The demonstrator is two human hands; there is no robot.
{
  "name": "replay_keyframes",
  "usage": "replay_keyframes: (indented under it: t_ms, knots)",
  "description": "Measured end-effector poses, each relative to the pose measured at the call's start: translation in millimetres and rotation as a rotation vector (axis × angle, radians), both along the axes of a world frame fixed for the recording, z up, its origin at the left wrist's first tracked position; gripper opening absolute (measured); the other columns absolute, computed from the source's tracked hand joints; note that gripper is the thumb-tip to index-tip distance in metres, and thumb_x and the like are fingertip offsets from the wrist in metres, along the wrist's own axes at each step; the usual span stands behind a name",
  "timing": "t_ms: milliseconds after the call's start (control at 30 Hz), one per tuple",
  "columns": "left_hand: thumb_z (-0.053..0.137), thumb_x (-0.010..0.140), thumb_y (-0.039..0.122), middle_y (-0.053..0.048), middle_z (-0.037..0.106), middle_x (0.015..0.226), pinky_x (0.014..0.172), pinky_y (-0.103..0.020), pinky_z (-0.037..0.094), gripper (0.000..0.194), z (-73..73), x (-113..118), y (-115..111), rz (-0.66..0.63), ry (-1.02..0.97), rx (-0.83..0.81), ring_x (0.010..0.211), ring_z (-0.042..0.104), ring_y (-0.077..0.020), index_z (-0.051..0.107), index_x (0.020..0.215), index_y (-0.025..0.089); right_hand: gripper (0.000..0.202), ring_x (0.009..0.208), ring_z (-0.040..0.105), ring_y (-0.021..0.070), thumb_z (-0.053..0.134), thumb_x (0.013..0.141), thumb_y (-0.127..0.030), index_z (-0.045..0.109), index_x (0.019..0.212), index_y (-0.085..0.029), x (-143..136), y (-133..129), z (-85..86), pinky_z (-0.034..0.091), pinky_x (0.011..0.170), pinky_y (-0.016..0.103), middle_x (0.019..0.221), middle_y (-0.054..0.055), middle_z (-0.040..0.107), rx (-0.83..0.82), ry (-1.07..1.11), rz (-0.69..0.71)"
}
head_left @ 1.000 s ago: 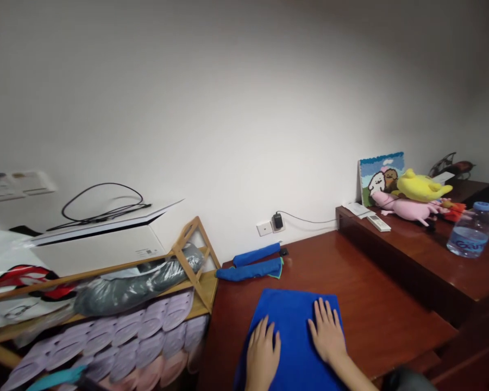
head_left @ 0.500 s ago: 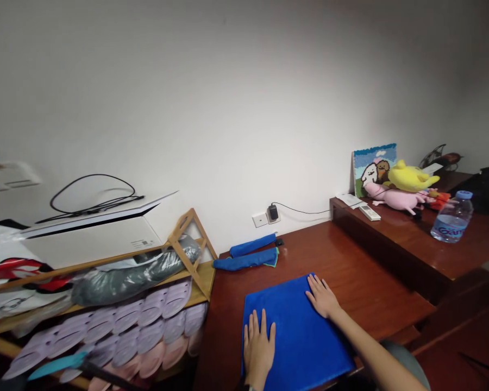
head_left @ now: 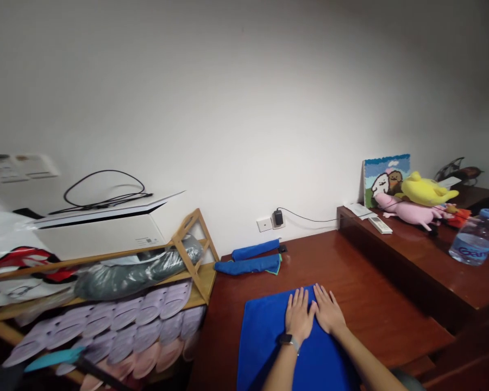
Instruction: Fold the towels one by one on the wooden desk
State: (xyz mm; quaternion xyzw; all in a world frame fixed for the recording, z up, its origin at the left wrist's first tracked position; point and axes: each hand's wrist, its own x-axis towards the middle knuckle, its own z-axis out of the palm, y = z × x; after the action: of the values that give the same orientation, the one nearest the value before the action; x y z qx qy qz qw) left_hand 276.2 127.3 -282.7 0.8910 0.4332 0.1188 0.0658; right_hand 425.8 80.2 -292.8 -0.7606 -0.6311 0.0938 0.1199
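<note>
A blue cloth (head_left: pixel 258 326) lies spread out on the reddish-brown wooden table (head_left: pixel 367 288). My left hand (head_left: pixel 299 317) rests flat on it, fingers stretched out, with a watch (head_left: pixel 289 340) on the wrist. Close beside it, my right hand (head_left: pixel 328 310) also lies flat, at the cloth's upper right corner, with the fingers extended. The thumbs nearly meet. Behind the cloth, two rolled or folded blue cloths (head_left: pixel 248 265) lie near the wall, one edged in green.
On the raised surface at right are a water bottle (head_left: pixel 475 239), a remote control (head_left: pixel 380 225), plush toys (head_left: pixel 426 190) and a dog picture (head_left: pixel 387 176). At left, a wooden rack (head_left: pixel 193 255) holds lilac and pink clogs (head_left: pixel 122 336). A charger (head_left: pixel 277 217) is plugged into the wall.
My left hand has moved right and up across the cloth, from its left side to beside my right hand. The view has shifted slightly left.
</note>
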Motion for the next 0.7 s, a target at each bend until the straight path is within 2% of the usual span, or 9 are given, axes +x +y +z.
replay_keyframes:
  t_ms: [100, 200, 233, 300, 433, 567, 633, 700]
  knots:
    - [0.026, 0.105, 0.049, -0.013, 0.034, 0.169, 0.128, -0.058, 0.026, 0.066, -4.3, -76.6, 21.1, 0.210, 0.052, 0.031, 0.158, 0.028, -0.0307, 0.031, 0.164, 0.019, 0.067, 0.161, 0.017, 0.0233, 0.021, 0.106, -0.044, 0.023, 0.167, -0.016, -2.9, -0.1, -2.0, 0.010, 0.132, 0.049, 0.173, 0.005, 0.023, 0.017, 0.007, -0.040]
    - [0.027, 0.105, 0.045, -0.015, 0.033, 0.169, 0.129, -0.054, 0.026, 0.066, -3.2, -149.4, 40.0, 0.363, 0.091, 0.029, 0.158, 0.028, -0.0301, 0.035, 0.163, 0.013, 0.068, 0.162, 0.016, 0.0239, 0.020, 0.106, -0.044, 0.022, 0.167, -0.016, -6.0, -0.7, -0.1, 0.008, 0.132, 0.050, 0.173, 0.005, 0.021, -0.005, -0.016, -0.058]
    - [0.026, 0.105, 0.044, -0.015, 0.033, 0.169, 0.129, -0.052, 0.026, 0.066, -3.1, -165.3, 43.8, 0.382, 0.092, 0.025, 0.158, 0.028, -0.0293, 0.035, 0.163, 0.012, 0.068, 0.162, 0.016, 0.0242, 0.020, 0.106, -0.044, 0.021, 0.167, -0.015, -6.6, -0.5, 1.9, 0.008, 0.132, 0.051, 0.173, 0.005, 0.020, -0.021, -0.027, -0.064]
    - [0.024, 0.105, 0.043, -0.015, 0.033, 0.169, 0.129, -0.050, 0.026, 0.066, -3.2, -182.5, 47.1, 0.396, 0.082, 0.021, 0.158, 0.028, -0.0282, 0.034, 0.163, 0.012, 0.068, 0.162, 0.014, 0.0244, 0.020, 0.105, -0.042, 0.019, 0.168, -0.014, -6.9, 1.0, 8.2, 0.008, 0.131, 0.051, 0.174, 0.005, 0.018, -0.067, -0.041, -0.071]
    - [0.027, 0.104, 0.039, -0.016, 0.037, 0.167, 0.128, -0.051, 0.026, 0.064, 0.8, -184.5, 43.6, 0.415, 0.047, 0.042, 0.157, 0.032, -0.0285, 0.034, 0.163, 0.013, 0.068, 0.162, 0.013, 0.0236, 0.020, 0.105, -0.040, 0.020, 0.167, -0.012, -4.1, 5.2, 22.5, 0.011, 0.131, 0.049, 0.174, 0.006, 0.016, -0.177, -0.031, -0.059]
    - [0.029, 0.105, 0.034, -0.014, 0.041, 0.166, 0.130, -0.052, 0.024, 0.061, 12.5, -171.8, 28.7, 0.397, -0.001, 0.126, 0.157, 0.032, -0.0284, 0.037, 0.162, 0.014, 0.068, 0.161, 0.015, 0.0238, 0.019, 0.106, -0.043, 0.023, 0.167, -0.012, -0.8, 3.2, 19.5, 0.013, 0.131, 0.048, 0.174, 0.008, 0.019, -0.090, -0.016, -0.025]
    - [0.028, 0.106, 0.036, -0.011, 0.043, 0.165, 0.130, -0.052, 0.026, 0.059, 17.1, -148.0, 13.2, 0.300, -0.039, 0.171, 0.157, 0.032, -0.0277, 0.042, 0.160, 0.017, 0.068, 0.161, 0.016, 0.0235, 0.019, 0.106, -0.044, 0.023, 0.167, -0.015, -0.5, 0.8, 12.3, 0.012, 0.131, 0.048, 0.173, 0.007, 0.019, -0.037, -0.006, -0.010]
    - [0.026, 0.107, 0.041, -0.009, 0.046, 0.164, 0.128, -0.052, 0.031, 0.059, 19.3, -106.9, -7.6, 0.143, -0.081, 0.172, 0.155, 0.037, -0.0272, 0.046, 0.158, 0.020, 0.068, 0.161, 0.017, 0.0231, 0.020, 0.106, -0.045, 0.023, 0.167, -0.015, -0.8, -0.9, 6.4, 0.012, 0.131, 0.048, 0.173, 0.006, 0.020, -0.013, 0.004, -0.010]
